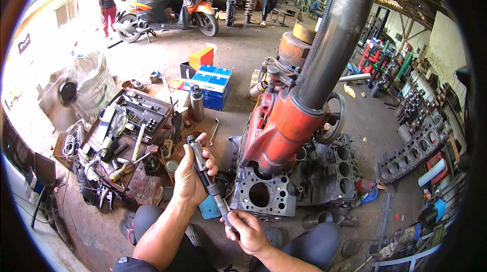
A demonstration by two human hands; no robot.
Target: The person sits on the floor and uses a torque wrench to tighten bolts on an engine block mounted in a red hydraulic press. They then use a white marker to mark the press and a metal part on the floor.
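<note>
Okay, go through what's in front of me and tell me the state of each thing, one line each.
Left hand: closed around the upper end of the tool.
Right hand: pinching the tool's lower end.
Metal hand tool: held off the floor, slanted between both hands.
Engine block: on the floor, cylinder bores open.
Orange machine: standing over the block.
Toolbox: lid open, full of tools.
Scooter: parked upright.

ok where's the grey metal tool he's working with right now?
In the head view, low centre: the grey metal tool is held in both hands, left hand on its upper body, right hand at its lower tip, just left of the engine block.
</note>
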